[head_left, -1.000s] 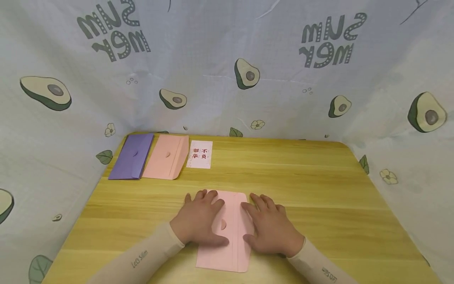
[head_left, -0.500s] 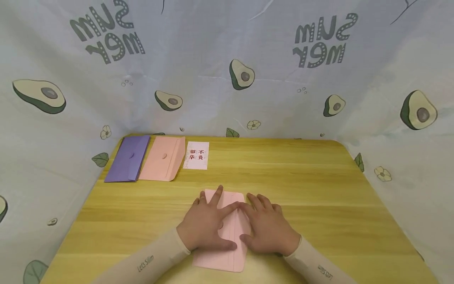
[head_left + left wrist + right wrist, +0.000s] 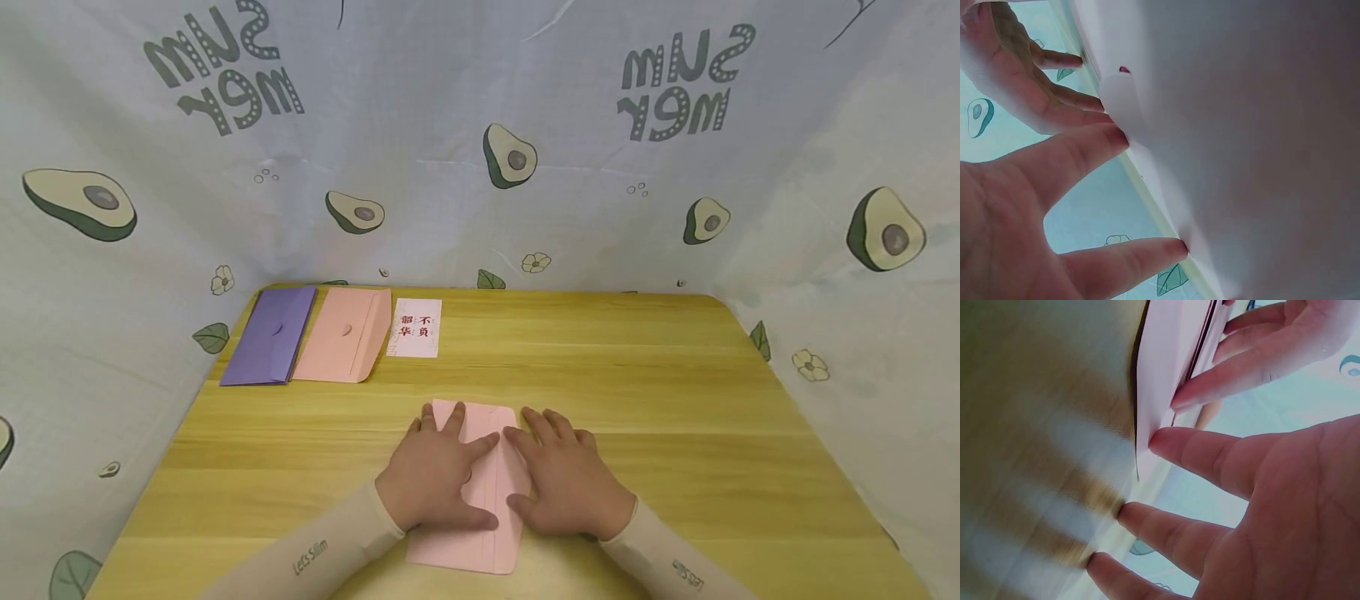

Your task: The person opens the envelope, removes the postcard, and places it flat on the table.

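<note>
A pink envelope (image 3: pixel 453 552) lies flat on the table in front of me, with its flap (image 3: pixel 507 533) along the right side. My left hand (image 3: pixel 429 482) rests on its body, fingers spread, covering most of the half-round tab. In the left wrist view, two straight fingertips touch the envelope (image 3: pixel 1260 150). My right hand (image 3: pixel 568 485) lies at the flap edge, its index fingertip on the flap close to the left index finger. In the right wrist view, the other visible fingers (image 3: pixel 1172 534) stand on the wood beside the envelope (image 3: pixel 1169 350).
At the back left of the wooden table (image 3: pixel 637 375) lie a purple envelope (image 3: pixel 270 335), another pink envelope (image 3: pixel 341 335) with its flap at the right, and a white card (image 3: pixel 415 328) with red characters. A printed cloth (image 3: pixel 420 100) hangs around the table.
My left hand has shifted right across the envelope, its index finger now close to the right one. Its middle finger has drawn back slightly since half a second ago. The camera view shifted a little.
</note>
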The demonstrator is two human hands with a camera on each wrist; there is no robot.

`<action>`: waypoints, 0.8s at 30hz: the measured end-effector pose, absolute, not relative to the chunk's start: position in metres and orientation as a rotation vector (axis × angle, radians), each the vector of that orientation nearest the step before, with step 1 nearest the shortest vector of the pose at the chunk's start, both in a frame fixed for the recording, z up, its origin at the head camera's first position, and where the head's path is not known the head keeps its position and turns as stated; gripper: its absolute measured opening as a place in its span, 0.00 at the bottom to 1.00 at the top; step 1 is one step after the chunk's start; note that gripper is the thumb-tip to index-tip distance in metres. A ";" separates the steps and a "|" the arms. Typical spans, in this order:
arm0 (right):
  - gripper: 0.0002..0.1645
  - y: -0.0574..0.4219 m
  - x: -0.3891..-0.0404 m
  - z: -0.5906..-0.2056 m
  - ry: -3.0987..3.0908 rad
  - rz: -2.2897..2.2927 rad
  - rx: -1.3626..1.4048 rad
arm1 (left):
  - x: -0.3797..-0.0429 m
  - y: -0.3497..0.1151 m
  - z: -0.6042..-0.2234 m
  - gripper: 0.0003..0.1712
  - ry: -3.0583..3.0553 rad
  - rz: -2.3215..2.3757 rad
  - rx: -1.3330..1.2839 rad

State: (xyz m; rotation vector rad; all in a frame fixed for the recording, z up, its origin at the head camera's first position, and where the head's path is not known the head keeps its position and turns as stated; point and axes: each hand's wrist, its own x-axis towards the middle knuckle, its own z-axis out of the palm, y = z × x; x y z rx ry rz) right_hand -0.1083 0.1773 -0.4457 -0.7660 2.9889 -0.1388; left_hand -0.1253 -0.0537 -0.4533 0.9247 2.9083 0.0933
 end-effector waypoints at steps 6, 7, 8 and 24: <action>0.49 0.178 -0.108 -0.446 2.987 -0.136 -0.766 | -0.126 -0.054 -0.450 0.60 2.906 0.153 0.926; 0.50 0.178 -0.108 -0.446 2.988 -0.137 -0.768 | -0.126 -0.055 -0.450 0.60 2.907 0.168 0.931; 0.50 0.178 -0.108 -0.447 2.987 -0.138 -0.767 | -0.126 -0.055 -0.449 0.60 2.909 0.180 0.935; 0.49 0.178 -0.109 -0.448 3.005 -0.150 -0.774 | -0.126 -0.058 -0.452 0.64 2.921 0.271 0.902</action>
